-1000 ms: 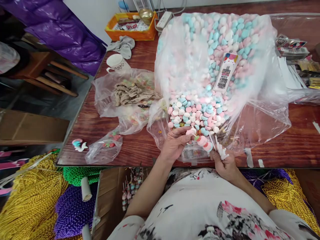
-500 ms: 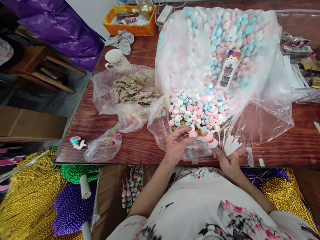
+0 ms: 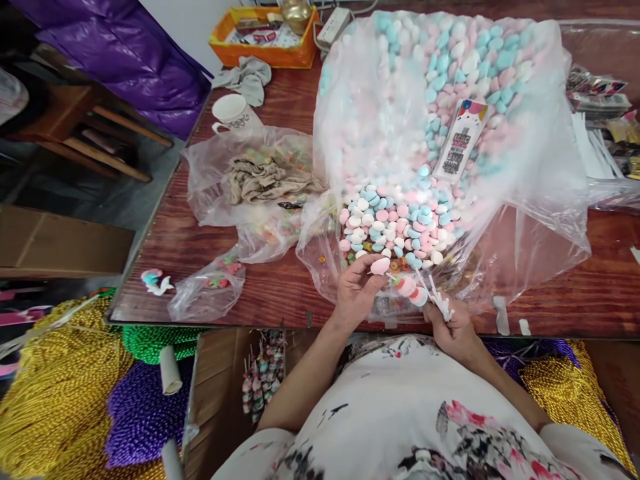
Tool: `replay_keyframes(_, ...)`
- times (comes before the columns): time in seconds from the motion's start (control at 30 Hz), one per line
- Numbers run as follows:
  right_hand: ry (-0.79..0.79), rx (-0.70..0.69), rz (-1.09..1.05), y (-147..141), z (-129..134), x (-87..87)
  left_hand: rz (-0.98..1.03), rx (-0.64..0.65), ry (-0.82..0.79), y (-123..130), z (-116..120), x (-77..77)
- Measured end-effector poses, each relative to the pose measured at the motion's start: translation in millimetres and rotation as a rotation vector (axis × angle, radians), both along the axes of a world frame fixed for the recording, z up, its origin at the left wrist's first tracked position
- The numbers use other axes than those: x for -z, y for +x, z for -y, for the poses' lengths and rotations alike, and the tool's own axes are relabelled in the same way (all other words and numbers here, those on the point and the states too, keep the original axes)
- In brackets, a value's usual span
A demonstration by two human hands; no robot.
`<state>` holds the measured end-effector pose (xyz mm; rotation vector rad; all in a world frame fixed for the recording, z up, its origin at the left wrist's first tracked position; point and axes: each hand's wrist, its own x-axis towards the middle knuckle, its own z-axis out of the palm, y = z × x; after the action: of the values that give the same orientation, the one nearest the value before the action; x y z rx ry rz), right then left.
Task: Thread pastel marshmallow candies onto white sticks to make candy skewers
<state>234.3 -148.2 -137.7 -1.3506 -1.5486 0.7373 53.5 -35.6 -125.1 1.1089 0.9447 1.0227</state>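
My left hand pinches a pink marshmallow between thumb and fingertips, close to the tip of a stick. In my right hand is that candy skewer, threaded with pink, red and pale blue pieces and tilted up toward the left. A bunch of white sticks is clasped in the same hand. Just beyond both hands, loose pink, blue and white marshmallows spill from the mouth of a large clear plastic bag. Small coloured gummies lie at the near edge of the pile.
On the left of the table are a bag with a crumpled cloth, a small bag of red candies and a white mug. An orange tray stands behind. A printed label lies on the large bag.
The left hand has drawn slightly back with the pink marshmallow, now fully visible. The skewer has shifted left and down, and the white sticks have turned and bunched closer together.
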Motion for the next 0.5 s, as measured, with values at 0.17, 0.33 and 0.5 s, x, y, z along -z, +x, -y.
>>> replay_keyframes(0.17, 0.0, -0.01, 0.056, -0.2, 0.1, 2.4, -0.181, 0.077, 0.29, -6.8, 0.7, -3.7)
replay_keyframes(0.33, -0.037, 0.015, 0.074, -2.0, -3.7, -0.6, -0.294, 0.115, 0.631, -4.7, 2.2, -8.1)
replay_keyframes(0.5, -0.097, 0.018, 0.183, 6.4, -4.1, -4.6, -0.341, 0.173, 0.545, -8.5, 0.9, 0.6)
